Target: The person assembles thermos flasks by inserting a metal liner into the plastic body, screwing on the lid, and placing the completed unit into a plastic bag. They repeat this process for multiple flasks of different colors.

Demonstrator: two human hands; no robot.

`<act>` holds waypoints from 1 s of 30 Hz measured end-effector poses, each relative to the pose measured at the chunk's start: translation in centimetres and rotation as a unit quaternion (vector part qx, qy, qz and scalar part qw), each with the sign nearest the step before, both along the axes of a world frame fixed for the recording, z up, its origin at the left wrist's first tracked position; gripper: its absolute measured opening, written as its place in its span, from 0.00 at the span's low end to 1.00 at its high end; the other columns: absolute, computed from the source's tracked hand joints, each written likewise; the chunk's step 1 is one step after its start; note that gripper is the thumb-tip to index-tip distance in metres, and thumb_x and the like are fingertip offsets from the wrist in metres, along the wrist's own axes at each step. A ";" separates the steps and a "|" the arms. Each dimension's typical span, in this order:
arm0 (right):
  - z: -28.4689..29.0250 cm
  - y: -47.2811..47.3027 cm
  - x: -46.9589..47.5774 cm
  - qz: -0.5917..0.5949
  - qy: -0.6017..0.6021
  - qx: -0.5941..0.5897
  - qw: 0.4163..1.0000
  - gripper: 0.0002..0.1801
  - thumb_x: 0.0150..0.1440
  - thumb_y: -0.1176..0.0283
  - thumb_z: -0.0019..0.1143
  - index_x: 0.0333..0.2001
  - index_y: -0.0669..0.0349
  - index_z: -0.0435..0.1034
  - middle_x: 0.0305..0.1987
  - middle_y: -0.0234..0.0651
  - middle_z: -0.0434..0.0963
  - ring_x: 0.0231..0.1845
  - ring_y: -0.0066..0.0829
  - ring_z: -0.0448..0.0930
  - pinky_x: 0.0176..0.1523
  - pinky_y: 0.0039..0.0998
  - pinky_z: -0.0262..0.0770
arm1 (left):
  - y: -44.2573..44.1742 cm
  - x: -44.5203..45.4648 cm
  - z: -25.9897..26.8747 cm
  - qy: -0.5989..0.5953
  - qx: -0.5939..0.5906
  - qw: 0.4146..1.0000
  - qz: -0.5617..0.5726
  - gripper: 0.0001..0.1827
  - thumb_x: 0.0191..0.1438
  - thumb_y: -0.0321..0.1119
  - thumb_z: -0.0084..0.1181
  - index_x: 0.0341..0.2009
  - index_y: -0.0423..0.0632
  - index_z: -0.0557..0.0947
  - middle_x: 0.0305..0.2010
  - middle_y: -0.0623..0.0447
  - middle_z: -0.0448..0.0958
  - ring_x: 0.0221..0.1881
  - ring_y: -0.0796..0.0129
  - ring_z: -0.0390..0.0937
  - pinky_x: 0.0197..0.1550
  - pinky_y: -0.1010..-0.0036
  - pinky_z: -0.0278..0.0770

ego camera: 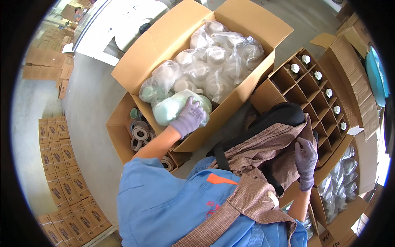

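My left hand (189, 117), in a grey-purple knit glove, grips a pale green item in a clear plastic bag (168, 108). That bag lies at the near left end of a large open cardboard carton (203, 136). White and translucent lidded containers in clear bags (200, 69) fill the rest of this carton; their exact kind is hard to tell. My right hand (305, 160), gloved alike, rests against the brown checked apron (262, 139) over my leg. Nothing shows in it, and its fingers are slightly apart.
Right of me stands a divided carton (288, 92) with several white-capped bottles (295, 68). Below it, another carton holds bagged clear items (339, 179). Rolls of tape (140, 133) sit in a box beneath the large carton. Stacked printed cartons (58, 157) line the left.
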State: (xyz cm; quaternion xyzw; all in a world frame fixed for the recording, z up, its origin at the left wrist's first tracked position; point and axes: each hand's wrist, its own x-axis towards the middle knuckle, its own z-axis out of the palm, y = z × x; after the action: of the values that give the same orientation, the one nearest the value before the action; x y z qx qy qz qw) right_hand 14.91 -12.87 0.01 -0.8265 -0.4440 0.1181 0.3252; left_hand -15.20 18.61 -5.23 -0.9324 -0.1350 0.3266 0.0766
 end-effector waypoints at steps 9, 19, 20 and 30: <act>-4.9 -1.0 0.1 -0.086 -0.187 0.080 0.975 0.10 0.50 0.82 0.59 0.39 0.63 0.76 0.36 0.43 0.80 0.39 0.41 0.80 0.47 0.35 0.75 | 5.4 4.5 -22.2 -0.080 -0.025 0.942 0.324 0.19 0.53 0.47 0.57 0.45 0.53 0.86 0.53 0.46 0.80 0.53 0.52 0.78 0.51 0.48 0.71; -4.2 -1.2 -0.8 -0.131 -0.184 0.040 0.973 0.11 0.49 0.83 0.60 0.39 0.63 0.76 0.35 0.43 0.80 0.37 0.41 0.81 0.48 0.36 0.75 | 13.2 4.2 -8.4 -0.142 -0.425 0.808 0.384 0.23 0.50 0.47 0.60 0.46 0.44 0.83 0.42 0.44 0.83 0.39 0.59 0.80 0.45 0.69 0.76; -4.1 -1.4 -1.0 -0.138 -0.187 0.039 0.972 0.11 0.49 0.83 0.60 0.38 0.63 0.76 0.35 0.43 0.80 0.37 0.41 0.81 0.48 0.36 0.75 | 14.2 5.2 -5.7 -0.156 -0.388 0.803 0.424 0.24 0.50 0.45 0.61 0.45 0.40 0.83 0.43 0.44 0.83 0.40 0.58 0.80 0.45 0.72 0.75; -1.9 0.5 -1.3 -0.137 -0.160 0.023 0.977 0.10 0.50 0.81 0.59 0.38 0.61 0.76 0.33 0.42 0.79 0.36 0.43 0.80 0.44 0.37 0.75 | 14.9 3.0 -20.6 0.070 0.127 0.949 0.279 0.22 0.62 0.51 0.46 0.61 0.70 0.74 0.69 0.52 0.60 0.71 0.51 0.50 0.59 0.32 0.57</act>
State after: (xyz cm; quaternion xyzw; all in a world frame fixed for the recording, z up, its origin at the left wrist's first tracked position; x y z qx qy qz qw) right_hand 13.56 -12.38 -1.85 -0.8801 -0.3753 -0.0714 0.2818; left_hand -12.24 33.52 -25.86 -0.8147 -0.4247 0.3794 0.1098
